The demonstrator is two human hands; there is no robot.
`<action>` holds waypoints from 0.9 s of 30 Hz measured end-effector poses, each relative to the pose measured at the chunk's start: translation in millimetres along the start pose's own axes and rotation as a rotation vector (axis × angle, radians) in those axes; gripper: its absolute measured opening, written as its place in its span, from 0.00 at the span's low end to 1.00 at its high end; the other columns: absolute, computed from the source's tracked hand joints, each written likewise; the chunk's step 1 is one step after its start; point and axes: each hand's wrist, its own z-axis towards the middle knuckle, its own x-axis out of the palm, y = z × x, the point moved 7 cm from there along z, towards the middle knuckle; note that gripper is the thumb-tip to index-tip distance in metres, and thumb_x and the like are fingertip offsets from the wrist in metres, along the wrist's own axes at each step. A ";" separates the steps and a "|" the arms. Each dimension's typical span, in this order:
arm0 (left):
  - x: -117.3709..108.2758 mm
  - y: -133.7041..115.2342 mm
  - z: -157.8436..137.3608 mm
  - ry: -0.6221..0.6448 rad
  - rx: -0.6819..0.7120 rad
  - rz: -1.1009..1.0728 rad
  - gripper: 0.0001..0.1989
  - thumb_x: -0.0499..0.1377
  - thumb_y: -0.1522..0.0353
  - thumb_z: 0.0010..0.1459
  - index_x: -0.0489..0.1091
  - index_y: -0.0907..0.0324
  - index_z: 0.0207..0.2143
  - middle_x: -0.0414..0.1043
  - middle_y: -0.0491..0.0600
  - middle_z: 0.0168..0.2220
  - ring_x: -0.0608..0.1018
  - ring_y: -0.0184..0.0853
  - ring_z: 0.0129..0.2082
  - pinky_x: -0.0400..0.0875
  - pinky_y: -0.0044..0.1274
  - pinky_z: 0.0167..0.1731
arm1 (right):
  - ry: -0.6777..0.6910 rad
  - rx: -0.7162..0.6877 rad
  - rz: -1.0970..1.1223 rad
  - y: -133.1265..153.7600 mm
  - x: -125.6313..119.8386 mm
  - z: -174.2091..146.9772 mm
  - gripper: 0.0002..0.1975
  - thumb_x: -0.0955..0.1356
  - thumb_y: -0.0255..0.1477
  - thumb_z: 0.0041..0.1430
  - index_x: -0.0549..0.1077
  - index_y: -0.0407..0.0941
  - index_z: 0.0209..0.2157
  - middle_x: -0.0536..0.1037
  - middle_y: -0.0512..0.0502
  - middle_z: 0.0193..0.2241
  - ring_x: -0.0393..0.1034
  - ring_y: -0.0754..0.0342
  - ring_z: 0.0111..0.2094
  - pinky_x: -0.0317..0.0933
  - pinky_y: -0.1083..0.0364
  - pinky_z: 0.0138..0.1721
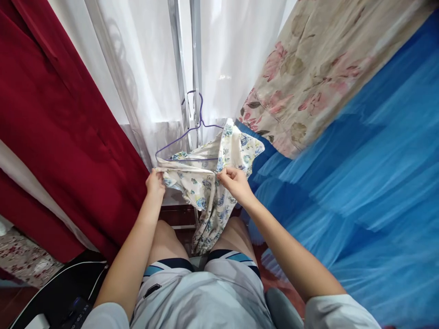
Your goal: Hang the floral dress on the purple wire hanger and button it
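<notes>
A white garment with a blue and yellow floral print (202, 189) hangs from a purple hanger (185, 133). The hanger's hook is at an upright metal pole (195, 55). My left hand (156, 183) pinches the garment's edge at its left side, just below the hanger's left corner. Near the garment's middle, my right hand (234, 182) is closed on the fabric beside a raised strip of cloth. The right part of the garment covers the hanger's right arm. The lower part dangles between my knees.
Dark red curtains (68, 123) hang on the left, a white curtain (144, 59) behind the pole. To the right are a beige floral cloth (291, 77) and layered blue tulle (343, 219). A black round surface (65, 288) with small devices is at lower left.
</notes>
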 end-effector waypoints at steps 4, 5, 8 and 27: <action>-0.9 65.1 -33.5 0.126 -0.172 0.105 0.10 0.59 0.61 0.57 0.66 0.59 0.31 0.73 0.50 0.29 0.78 0.38 0.34 0.68 0.29 0.37 | -0.141 0.131 0.015 -48.4 -29.8 -10.7 0.12 0.66 0.35 0.54 0.66 0.44 0.20 0.61 0.55 0.14 0.50 0.61 0.17 0.43 0.59 0.19; 1.4 74.6 -42.0 0.170 -0.191 0.123 0.11 0.61 0.60 0.56 0.67 0.59 0.32 0.74 0.50 0.30 0.78 0.38 0.35 0.68 0.30 0.37 | -0.182 0.155 0.016 -60.6 -38.9 -14.8 0.12 0.66 0.35 0.54 0.66 0.44 0.21 0.61 0.56 0.14 0.50 0.61 0.17 0.43 0.59 0.19; 15.3 83.7 -65.0 0.310 -0.179 0.141 0.15 0.64 0.57 0.52 0.68 0.59 0.33 0.75 0.51 0.33 0.78 0.37 0.37 0.67 0.28 0.40 | -0.219 0.216 -0.017 -94.3 -57.7 -30.6 0.12 0.65 0.35 0.54 0.65 0.45 0.21 0.60 0.56 0.13 0.49 0.61 0.16 0.42 0.58 0.19; 78.9 26.7 -252.4 1.176 0.540 0.725 0.11 0.57 0.64 0.64 0.73 0.59 0.31 0.73 0.48 0.33 0.72 0.35 0.39 0.64 0.26 0.45 | 0.457 0.321 0.251 -52.1 34.3 -108.3 0.17 0.72 0.24 0.46 0.72 0.45 0.41 0.75 0.50 0.35 0.69 0.51 0.37 0.62 0.54 0.41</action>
